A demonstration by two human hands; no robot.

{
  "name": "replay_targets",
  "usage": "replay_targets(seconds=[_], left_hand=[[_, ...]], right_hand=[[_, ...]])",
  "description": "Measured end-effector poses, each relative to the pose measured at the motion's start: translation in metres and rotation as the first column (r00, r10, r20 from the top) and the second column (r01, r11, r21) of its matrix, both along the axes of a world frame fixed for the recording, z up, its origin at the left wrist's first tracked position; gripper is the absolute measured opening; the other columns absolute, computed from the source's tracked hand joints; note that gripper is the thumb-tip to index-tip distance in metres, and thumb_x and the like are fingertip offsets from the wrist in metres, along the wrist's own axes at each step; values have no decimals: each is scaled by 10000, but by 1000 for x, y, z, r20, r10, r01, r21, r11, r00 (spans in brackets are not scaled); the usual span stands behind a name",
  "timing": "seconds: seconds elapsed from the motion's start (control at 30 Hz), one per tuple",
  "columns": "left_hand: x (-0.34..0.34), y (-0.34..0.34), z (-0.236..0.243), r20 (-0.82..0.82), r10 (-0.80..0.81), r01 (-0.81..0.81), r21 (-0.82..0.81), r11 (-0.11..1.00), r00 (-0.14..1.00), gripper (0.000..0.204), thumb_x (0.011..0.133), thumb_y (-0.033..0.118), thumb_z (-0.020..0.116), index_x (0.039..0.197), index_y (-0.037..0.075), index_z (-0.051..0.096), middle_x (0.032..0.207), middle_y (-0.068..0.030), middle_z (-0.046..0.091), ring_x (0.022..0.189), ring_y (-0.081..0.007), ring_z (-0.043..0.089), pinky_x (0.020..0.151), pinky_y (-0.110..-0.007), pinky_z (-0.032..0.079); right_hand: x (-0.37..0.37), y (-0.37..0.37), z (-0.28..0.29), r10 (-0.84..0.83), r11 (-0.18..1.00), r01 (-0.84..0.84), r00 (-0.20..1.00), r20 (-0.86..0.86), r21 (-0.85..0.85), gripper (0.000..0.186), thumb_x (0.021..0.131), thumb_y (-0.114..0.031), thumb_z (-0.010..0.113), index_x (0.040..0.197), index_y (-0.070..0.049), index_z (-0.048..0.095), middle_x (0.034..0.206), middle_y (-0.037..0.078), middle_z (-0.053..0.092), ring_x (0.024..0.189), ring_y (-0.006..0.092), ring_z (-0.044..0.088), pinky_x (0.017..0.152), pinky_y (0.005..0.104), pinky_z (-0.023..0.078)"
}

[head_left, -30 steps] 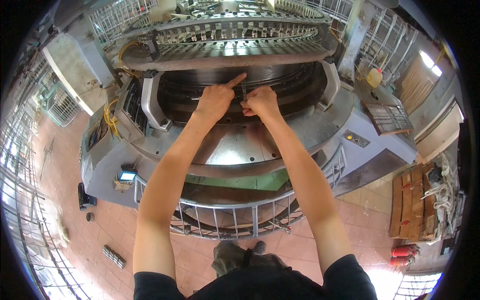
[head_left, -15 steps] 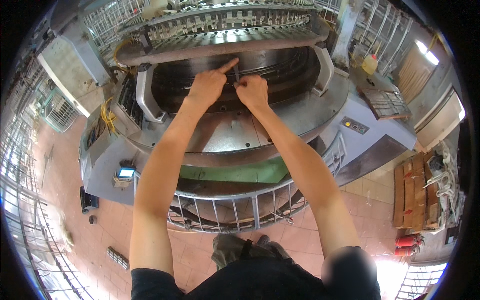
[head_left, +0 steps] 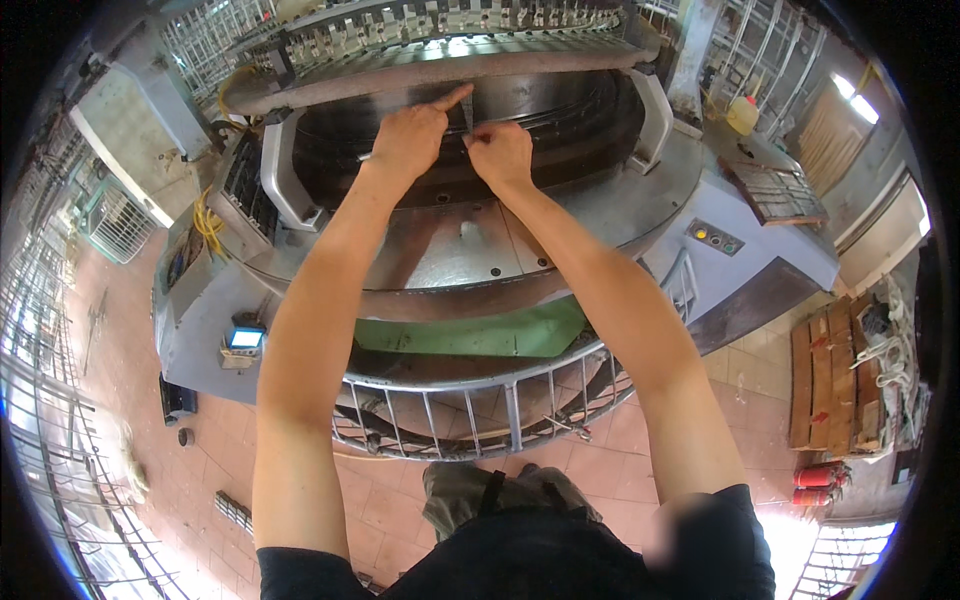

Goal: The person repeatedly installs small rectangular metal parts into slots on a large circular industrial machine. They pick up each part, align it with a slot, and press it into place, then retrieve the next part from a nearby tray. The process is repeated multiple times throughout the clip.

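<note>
Both my hands reach into the opening of a large circular knitting machine [head_left: 560, 262]. My left hand [head_left: 412, 138] has its index finger stretched out against the dark curved metal wall [head_left: 540, 98], under the upper ring. Its other fingers are bent, and I see nothing in them. Close beside it on the right, my right hand [head_left: 500, 152] is closed, thumb and index finger pinched at the lower end of a thin pale strip [head_left: 468, 112]. The strip stands upright just below my left fingertip. Its exact kind is too small to make out.
Grey brackets [head_left: 655, 125] flank the opening. Below curves a metal guard rail [head_left: 515, 410]. A button panel [head_left: 714, 238] is at the right, a small lit screen [head_left: 246, 338] at the left. Cardboard boxes [head_left: 822, 375] and red extinguishers [head_left: 820, 476] stand on the right.
The whole view has shifted slightly, so the machine sits a little higher in it. Both hands keep nearly the same pose at the wall, with the right hand still pinching.
</note>
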State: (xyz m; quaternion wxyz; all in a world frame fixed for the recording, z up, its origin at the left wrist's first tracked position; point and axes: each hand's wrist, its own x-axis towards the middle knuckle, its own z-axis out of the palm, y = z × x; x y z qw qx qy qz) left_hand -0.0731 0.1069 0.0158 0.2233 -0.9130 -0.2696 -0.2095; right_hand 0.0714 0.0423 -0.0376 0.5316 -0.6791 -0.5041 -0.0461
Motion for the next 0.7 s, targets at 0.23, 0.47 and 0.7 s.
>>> replay_targets(seconds=[0.23, 0.47, 0.7], left_hand=[[7, -3, 11, -22, 111, -110, 26, 994, 994, 860, 853, 19, 629, 1604, 221, 262, 1001, -133, 738, 927, -321, 725, 772, -425, 606], [11, -20, 19, -55, 194, -197, -61, 978, 979, 728, 869, 41, 607, 1546, 188, 382, 1037, -149, 738, 961, -326, 721, 832, -429, 589], [-4, -46, 12, 440, -27, 138, -223, 965, 898, 274, 800, -42, 661, 1061, -3, 732, 1066, -186, 736, 925, -280, 734, 797, -400, 584]], right_hand=[[5, 32, 4, -39, 993, 54, 989, -145, 103, 182, 764, -232, 822, 875, -89, 803, 825, 174, 737, 785, 359, 715, 750, 405, 558], [11, 25, 20, -176, 982, 170, 981, 82, 79, 270, 748, -306, 863, 832, -59, 790, 806, 201, 731, 754, 360, 720, 685, 430, 567], [21, 19, 39, 203, 960, -271, 849, -488, -73, 260, 891, -240, 777, 839, 12, 740, 802, 132, 758, 667, 217, 717, 544, 333, 517]])
